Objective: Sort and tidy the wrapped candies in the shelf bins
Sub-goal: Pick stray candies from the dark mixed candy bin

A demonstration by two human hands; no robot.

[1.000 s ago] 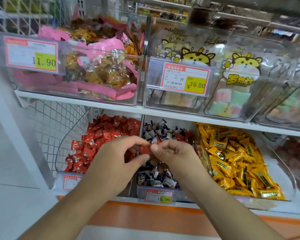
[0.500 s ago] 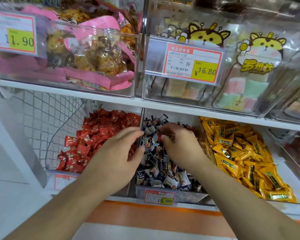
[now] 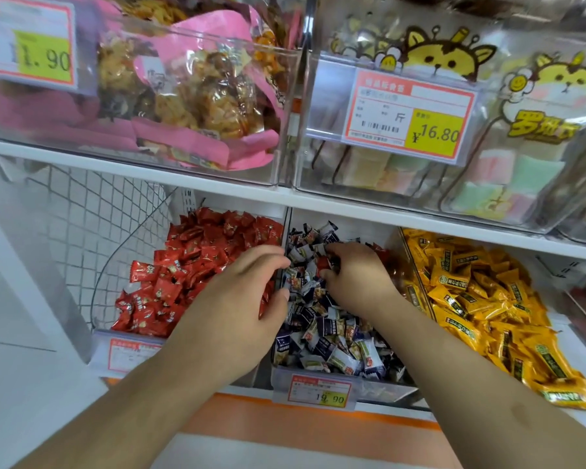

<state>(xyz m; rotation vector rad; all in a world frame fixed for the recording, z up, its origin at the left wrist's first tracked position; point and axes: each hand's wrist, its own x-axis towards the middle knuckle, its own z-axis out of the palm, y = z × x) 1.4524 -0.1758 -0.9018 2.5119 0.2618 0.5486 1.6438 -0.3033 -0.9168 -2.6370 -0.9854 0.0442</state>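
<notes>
Three clear bins stand side by side on the lower shelf. The left bin holds red wrapped candies (image 3: pixel 197 262), the middle bin (image 3: pixel 379 387) dark blue and white candies (image 3: pixel 329 336), the right one yellow candies (image 3: pixel 481 299). My right hand (image 3: pixel 356 275) reaches into the back of the middle bin and pinches a red candy (image 3: pixel 322 263) between thumb and fingers. My left hand (image 3: pixel 251 299) hovers over the divider between the red and middle bins, fingers loosely curved, holding nothing that I can see.
The upper shelf (image 3: pixel 217 184) carries clear boxes with pink snack bags (image 3: pixel 200 106) and marshmallow bags (image 3: pixel 487 106) close above my hands. Price tags (image 3: pixel 318 394) hang on the bin fronts. A wire mesh panel (image 3: pixel 92 225) closes the left side.
Both hands parted from a shared hold on a red candy and moved deeper into the shelf. My right hand now pinches a red candy among the blue ones. The camera came closer.
</notes>
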